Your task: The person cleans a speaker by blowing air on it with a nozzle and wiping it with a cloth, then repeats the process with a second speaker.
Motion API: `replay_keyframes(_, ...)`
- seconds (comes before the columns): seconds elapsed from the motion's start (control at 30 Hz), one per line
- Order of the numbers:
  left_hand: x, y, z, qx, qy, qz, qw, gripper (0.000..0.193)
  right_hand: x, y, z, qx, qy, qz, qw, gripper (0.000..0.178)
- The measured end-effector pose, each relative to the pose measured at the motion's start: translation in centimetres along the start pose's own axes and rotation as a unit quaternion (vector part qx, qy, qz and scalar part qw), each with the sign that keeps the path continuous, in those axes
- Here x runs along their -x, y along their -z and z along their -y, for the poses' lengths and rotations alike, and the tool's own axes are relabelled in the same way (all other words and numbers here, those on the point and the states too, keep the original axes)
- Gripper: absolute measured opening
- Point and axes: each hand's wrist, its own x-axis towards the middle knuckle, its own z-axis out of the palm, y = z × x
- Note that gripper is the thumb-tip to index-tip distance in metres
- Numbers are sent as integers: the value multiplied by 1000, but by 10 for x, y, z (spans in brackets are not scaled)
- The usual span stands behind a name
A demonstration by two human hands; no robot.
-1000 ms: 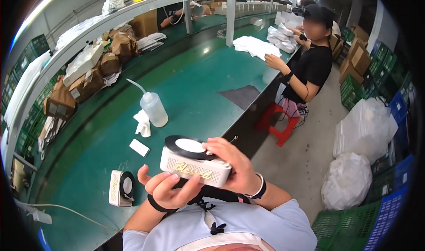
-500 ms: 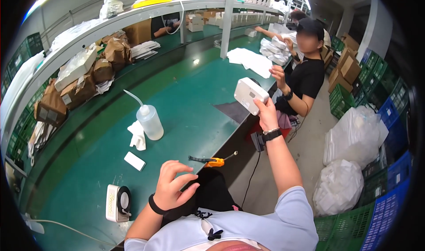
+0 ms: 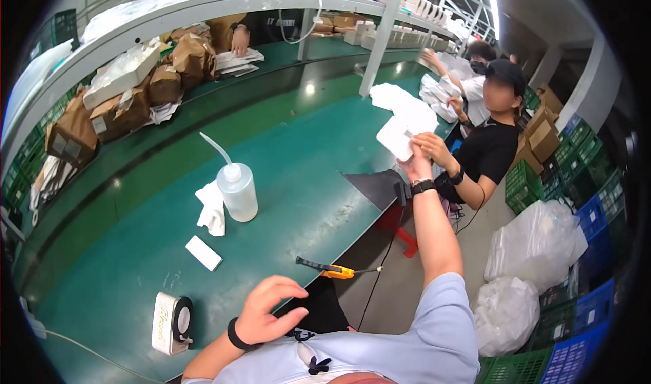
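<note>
My right hand [image 3: 416, 167] reaches out over the far right table edge, its fingers closed on a flat white device [image 3: 393, 138] with rounded corners. A co-worker's hand [image 3: 436, 148] overlaps my fingertips at the device's right side; whether it grips the device cannot be made out. My left hand [image 3: 271, 311] hovers by the near table edge with fingers apart, holding nothing. Nearest to it lies an orange-and-black hand tool [image 3: 336, 271], jutting over the edge. A white device with a black round disc [image 3: 173, 323] stands at the lower left.
On the green table [image 3: 298, 201] stand a squeeze bottle [image 3: 239, 193] with a bent spout, a white cloth [image 3: 211, 208] and a small white block [image 3: 203, 253]. A dark mat [image 3: 373, 186] lies near the right edge. Paper-wrapped parcels [image 3: 119, 119] line the far side; crates [image 3: 576, 343] and plastic bags [image 3: 529, 248] fill the right.
My right hand has carried the white device away toward the co-worker, whose hand has come down to meet it. My left hand has dropped slightly lower, and the whole view has shifted.
</note>
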Motion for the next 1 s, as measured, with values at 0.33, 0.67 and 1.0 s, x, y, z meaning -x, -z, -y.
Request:
replay_keyframes(0.33,-4,-3,-4,-31,-66,123,990,30,50,-3,4,259,35,-104,960,40)
replay_keyframes(0.67,21,-8,7,99,-98,-91,986,35,297,64,-75,290,-21,-78,954,12)
replay_keyframes(1.0,33,20,-130,370,-361,-364,775,80,433,9,-130,273,-419,212,840,34)
